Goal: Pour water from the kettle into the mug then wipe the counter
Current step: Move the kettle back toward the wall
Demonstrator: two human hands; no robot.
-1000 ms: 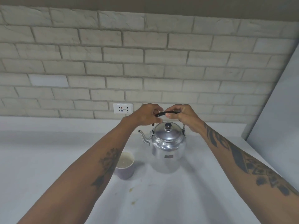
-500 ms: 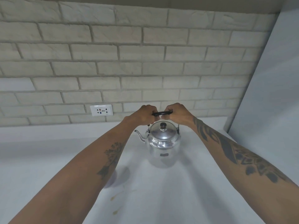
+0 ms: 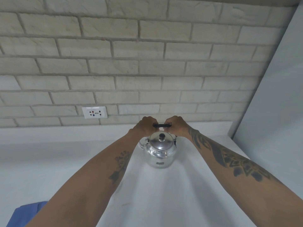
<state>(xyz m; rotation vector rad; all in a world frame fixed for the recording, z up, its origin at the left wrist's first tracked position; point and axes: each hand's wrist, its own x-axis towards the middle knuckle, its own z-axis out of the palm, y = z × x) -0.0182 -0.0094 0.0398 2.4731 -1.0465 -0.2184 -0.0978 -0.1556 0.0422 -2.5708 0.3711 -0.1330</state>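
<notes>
**Both hands closed on the kettle handle at the back of the counter**

A pale brick wall (image 3: 147, 63) is filling the upper half of the frame, with a plain grey panel (image 3: 278, 95) slanting down the right edge. Below the wall, the white counter (image 3: 164, 194) is spreading across the whole lower half, meeting the bricks at a low white ledge.

Two bare forearms are reaching up from the bottom corners and converging at the centre of the frame (each is carrying dark tattoos, heavier on the right one). The left hand (image 3: 146, 126) and the right hand (image 3: 176, 124) are sitting side by side, knuckles up, and both are curling their fingers tightly around the black handle (image 3: 161, 125), which is showing only as a short dark bar between them.

The kettle (image 3: 159, 153) is hanging under that handle, just right of centre, upright, polished silver, with its lid on and a black knob (image 3: 162, 136) on top. Its spout is pointing left and is mostly hidden behind the left wrist. Whether its base is touching the counter or is lifted clear, the view is not telling.

A blue cloth (image 3: 24, 213) is lying in the lower left corner, partly covered by the left arm. A white wall socket (image 3: 94, 112) is sitting on the bricks, left of the hands.
</notes>
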